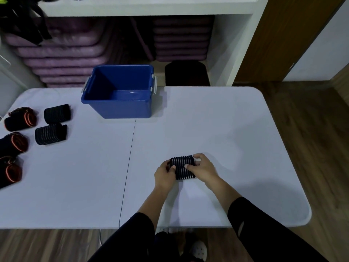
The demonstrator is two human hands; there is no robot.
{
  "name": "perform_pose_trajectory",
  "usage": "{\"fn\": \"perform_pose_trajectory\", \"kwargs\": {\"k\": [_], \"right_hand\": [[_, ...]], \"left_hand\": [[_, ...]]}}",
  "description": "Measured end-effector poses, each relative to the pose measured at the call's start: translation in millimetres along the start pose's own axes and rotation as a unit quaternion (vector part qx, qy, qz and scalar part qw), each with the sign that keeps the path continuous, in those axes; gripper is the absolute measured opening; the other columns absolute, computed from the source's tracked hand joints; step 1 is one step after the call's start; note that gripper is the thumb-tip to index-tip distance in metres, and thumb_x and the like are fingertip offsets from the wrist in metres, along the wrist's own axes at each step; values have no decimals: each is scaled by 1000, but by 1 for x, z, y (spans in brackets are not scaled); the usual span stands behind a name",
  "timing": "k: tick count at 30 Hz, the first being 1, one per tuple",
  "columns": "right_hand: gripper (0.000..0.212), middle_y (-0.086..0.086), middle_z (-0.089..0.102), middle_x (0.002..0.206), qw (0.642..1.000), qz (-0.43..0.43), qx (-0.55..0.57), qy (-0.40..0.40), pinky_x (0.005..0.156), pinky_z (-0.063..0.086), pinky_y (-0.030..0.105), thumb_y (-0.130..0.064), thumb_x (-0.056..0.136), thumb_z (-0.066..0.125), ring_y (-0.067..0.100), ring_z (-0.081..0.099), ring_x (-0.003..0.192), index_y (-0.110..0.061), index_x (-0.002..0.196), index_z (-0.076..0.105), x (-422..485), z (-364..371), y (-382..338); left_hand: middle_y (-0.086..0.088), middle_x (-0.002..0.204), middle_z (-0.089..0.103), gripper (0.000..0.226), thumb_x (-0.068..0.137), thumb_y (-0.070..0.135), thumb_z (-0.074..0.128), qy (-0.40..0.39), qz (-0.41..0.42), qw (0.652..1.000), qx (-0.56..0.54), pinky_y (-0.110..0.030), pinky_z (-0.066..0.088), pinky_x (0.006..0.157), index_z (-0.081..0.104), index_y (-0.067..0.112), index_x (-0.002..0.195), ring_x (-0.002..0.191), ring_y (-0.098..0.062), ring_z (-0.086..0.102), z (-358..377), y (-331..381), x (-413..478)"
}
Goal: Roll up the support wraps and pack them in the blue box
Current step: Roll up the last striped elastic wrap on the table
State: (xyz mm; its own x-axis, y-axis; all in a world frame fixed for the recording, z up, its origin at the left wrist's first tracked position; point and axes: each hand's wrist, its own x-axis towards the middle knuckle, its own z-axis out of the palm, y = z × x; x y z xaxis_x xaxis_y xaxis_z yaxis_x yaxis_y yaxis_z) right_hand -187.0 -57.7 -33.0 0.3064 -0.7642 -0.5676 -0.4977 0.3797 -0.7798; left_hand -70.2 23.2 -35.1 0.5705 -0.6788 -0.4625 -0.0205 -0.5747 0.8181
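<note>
Here the ribbed black wrap (182,167) lies on the table (226,129), toward its near edge and a little right of the centre seam, pinched from both sides. The left hand (165,173) has its fingers curled closed on the wrap's left end, thumb on top; the right hand (201,170) has its fingers closed on the right end, with something pale showing just past the fingertips that is too small to make out. The wrap looks like a short, compact bundle, dark with fine light ridges across it, seemingly rolled or nearly so. The likely failure is spring-back: elastic fabric of this kind would probably unwind if either grip eased before the end is fastened, and a loose roll would come apart on the lift. The carry is another risk, since the box (120,91) sits well apart at the far edge, left of the seam, its bottom bare as far as can be seen. Near the left edge lie two more ribbed rolls (56,114) and three black rolls with orange trim (18,120), none yet packed, so I judge the packing has hardly begun; a hurried reach across could knock them.
</note>
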Motion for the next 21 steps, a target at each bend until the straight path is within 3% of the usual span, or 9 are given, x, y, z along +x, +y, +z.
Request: {"fn": "perform_pose_trajectory", "kwargs": {"k": [3, 7, 11, 16, 21], "right_hand": [[52, 11, 64, 107, 999, -2, 31, -12, 64, 47, 24, -12, 79, 71, 23, 61, 94, -19, 124, 47, -2, -2, 1], [47, 11, 65, 109, 998, -30, 45, -34, 66, 50, 25, -11, 79, 71, 24, 62, 100, -24, 120, 52, -9, -4, 4], [43, 3, 59, 106, 995, -81, 27, -54, 69, 50, 20, -13, 82, 68, 15, 58, 97, -28, 120, 55, -21, -6, 4], [28, 5, 61, 108, 992, -112, 42, -36, 67, 49, 21, -17, 81, 70, 14, 60, 98, -31, 105, 63, -22, -4, -4], [27, 7, 64, 105, 988, -138, 64, -17, 74, 55, 31, -21, 78, 73, 17, 63, 97, -35, 101, 65, -13, 8, -42]], "left_hand": [[-4, 116, 63, 32, 94, 10, 46, -1, -1, 1000, -24, -31, 46, 96, 55, 12, 125, 104, -18, 58, -2, -3, -4], [-7, 116, 62, 32, 94, 9, 46, 0, 24, 1000, -19, -30, 47, 93, 53, 12, 125, 102, -17, 57, -3, -4, -12], [-13, 118, 52, 35, 95, 16, 47, 11, 86, 991, 103, -25, 45, 83, 48, 14, 130, 94, -17, 55, -9, -7, -17], [-11, 124, 50, 40, 96, 30, 41, 28, 177, 944, 276, -42, 46, 93, 42, 18, 135, 114, -27, 49, -38, -10, -18], [-8, 128, 51, 39, 97, 32, 41, 68, 235, 920, 307, -35, 43, 96, 46, 19, 133, 116, -25, 47, -89, 7, 5]]}}
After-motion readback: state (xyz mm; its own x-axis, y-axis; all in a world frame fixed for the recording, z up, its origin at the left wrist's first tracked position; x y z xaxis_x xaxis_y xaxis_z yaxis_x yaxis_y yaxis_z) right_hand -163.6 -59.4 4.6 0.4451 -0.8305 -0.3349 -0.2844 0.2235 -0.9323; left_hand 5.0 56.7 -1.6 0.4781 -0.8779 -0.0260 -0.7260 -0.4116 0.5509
